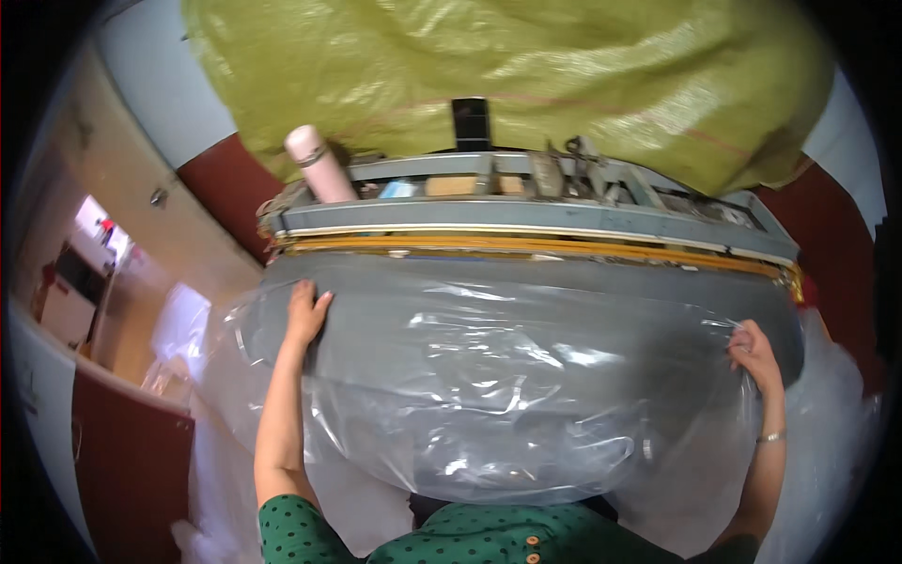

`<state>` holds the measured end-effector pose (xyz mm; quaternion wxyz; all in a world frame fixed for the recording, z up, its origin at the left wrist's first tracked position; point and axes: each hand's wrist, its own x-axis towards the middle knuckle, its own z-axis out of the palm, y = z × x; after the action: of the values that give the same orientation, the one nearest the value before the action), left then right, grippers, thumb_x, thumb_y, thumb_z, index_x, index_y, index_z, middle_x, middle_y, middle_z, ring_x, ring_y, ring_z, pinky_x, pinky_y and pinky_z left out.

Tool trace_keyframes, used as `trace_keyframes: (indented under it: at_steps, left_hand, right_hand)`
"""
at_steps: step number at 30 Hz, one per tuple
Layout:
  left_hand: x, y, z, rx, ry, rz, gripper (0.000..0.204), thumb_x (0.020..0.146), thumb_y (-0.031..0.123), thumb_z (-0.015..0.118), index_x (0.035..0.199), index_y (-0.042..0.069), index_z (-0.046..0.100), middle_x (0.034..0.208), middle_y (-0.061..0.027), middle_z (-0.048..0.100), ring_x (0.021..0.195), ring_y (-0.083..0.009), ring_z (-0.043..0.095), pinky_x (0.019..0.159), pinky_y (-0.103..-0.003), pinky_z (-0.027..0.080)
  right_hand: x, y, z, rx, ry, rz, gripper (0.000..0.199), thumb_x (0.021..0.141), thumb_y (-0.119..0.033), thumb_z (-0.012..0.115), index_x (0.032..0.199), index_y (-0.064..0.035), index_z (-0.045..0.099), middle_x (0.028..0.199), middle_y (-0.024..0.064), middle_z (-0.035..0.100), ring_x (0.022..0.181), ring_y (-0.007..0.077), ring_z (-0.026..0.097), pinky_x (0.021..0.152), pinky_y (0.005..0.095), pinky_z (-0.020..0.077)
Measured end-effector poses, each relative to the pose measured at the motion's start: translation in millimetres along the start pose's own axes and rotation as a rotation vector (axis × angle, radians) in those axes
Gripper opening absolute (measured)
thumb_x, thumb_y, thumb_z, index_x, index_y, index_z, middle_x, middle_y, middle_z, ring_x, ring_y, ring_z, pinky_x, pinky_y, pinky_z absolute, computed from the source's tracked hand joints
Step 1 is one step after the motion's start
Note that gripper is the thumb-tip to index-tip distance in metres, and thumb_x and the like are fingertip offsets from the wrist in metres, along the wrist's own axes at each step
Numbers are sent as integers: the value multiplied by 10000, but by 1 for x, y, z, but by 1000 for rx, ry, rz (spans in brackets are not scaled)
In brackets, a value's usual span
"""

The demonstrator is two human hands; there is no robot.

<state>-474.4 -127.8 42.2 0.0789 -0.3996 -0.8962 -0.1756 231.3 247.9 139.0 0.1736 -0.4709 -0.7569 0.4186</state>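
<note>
Head view: one large expanse of clear plastic film (526, 385) fills the middle and spreads toward 6 o'clock, creased and shiny, over the single grey bench (676, 287) and down its near side to the person's body. How many layers it has, I cannot tell.

Two bare hands work at it. The left hand (305, 313), at 9 o'clock, lies palm down with fingers pointing to 12 and the thumb stretched toward 2; its grip is wide, and whether film lies beneath the palm I cannot tell. The right hand (754, 352), just past 3 o'clock, curls inward, its grip narrow, fingertips pinching a gathered bit of the film. Both forearms rise from the lower edge, well apart; one bracelet (771, 437) circles the right wrist.

Beyond the bench, at 12 o'clock, one long grey metal frame (526, 218) runs across, with orange strips (489, 242) along its near side. One pink bottle (324, 169) leans there at about 11 o'clock, and one dark panel (471, 124) stands at 12. Behind spreads one yellow-green cover (507, 56). One door (155, 160) stands toward 10 o'clock.
</note>
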Motion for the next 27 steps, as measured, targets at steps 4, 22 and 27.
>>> trace_keyframes:
  at_steps: [4,22,27]
  left_hand:
    - [12,14,21,122,29,-149,597,845,381,540,1259,-36,435,1344,-217,378,1277,-332,321,1061,-387,238]
    - [9,-107,-4,206,-9,-171,563,924,435,380,1344,60,355,1403,-145,324,1307,-289,275,1050,-366,235]
    - [21,-133,-13,63,-37,-335,588,918,455,384,1319,24,381,1341,-181,401,1242,-313,373,1020,-355,285]
  right_hand:
    - [-12,21,-61,-641,-323,-119,234,635,-156,713,800,-8,638,725,122,639,629,241,609,602,352,486]
    - [1,128,-26,-861,750,211,572,855,-492,469,1274,-105,440,1344,86,398,1260,282,324,985,500,264]
    - [-19,118,-42,-801,582,355,734,785,-600,500,1344,-143,367,1419,77,297,1318,313,221,1030,510,193]
